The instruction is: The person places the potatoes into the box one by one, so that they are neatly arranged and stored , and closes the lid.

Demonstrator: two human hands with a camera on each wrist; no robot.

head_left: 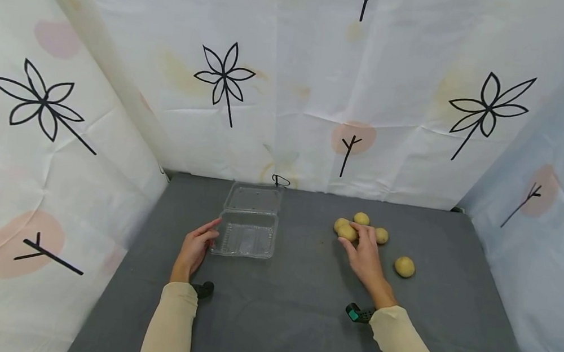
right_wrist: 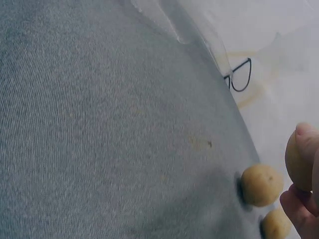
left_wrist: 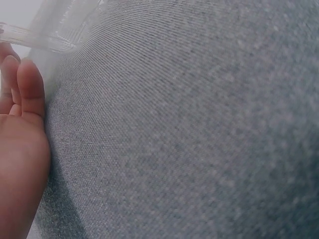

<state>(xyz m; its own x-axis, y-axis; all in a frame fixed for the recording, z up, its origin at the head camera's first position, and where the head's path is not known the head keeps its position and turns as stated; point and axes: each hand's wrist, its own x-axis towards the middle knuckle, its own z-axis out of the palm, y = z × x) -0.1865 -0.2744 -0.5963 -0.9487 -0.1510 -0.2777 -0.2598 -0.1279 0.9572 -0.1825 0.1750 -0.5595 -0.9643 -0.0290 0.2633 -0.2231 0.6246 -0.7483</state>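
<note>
In the head view, my right hand (head_left: 367,258) pinches a round yellow potato (head_left: 347,233) between thumb and fingers, over a small group of potatoes. The right wrist view shows this held potato (right_wrist: 298,162) at the right edge, with the thumb across it. A potato (head_left: 341,224) lies just behind it, another potato (head_left: 362,218) farther back. On the left, a clear plastic clamshell box (head_left: 274,237) stands with its lid (head_left: 254,197) folded back. My left hand (head_left: 194,250) is at the box's left side, fingertips touching the rim, fingers loosely extended.
A potato (head_left: 381,236) lies right of my right hand, and a separate potato (head_left: 404,266) sits nearer the front. Grey cloth covers the table (head_left: 279,312). White patterned curtains (head_left: 311,88) enclose the back and both sides.
</note>
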